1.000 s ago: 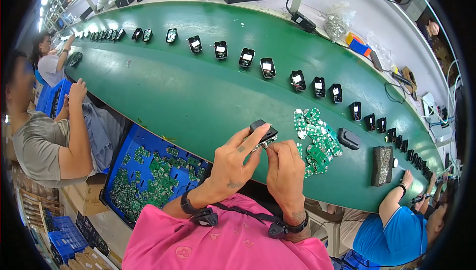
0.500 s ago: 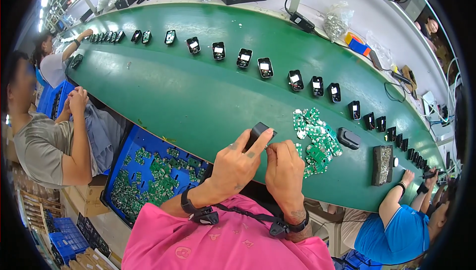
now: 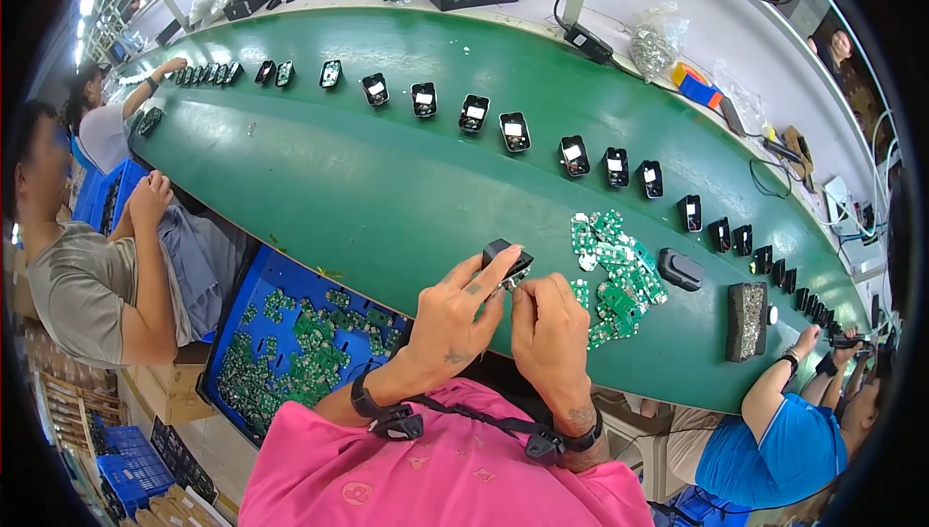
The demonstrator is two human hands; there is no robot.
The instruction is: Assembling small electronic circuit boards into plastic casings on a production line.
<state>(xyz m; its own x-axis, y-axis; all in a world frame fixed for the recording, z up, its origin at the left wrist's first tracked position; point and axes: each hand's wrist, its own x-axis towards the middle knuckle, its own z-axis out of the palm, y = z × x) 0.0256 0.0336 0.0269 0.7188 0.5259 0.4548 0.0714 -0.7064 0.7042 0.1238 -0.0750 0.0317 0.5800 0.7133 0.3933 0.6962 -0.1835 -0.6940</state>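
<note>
While a black casing (image 3: 496,252) is gripped between the thumb and fingers of the left hand (image 3: 453,319), the fingertips of the right hand (image 3: 550,329) are pinched together just beside it, though whether anything is held between them cannot be told. The casing is held over the near edge of the green table (image 3: 387,188), to the left of heaped circuit boards (image 3: 619,285). Beside that heap a dark case (image 3: 680,270) is placed; farther across, black units (image 3: 515,131) are lined up in a curved row
</note>
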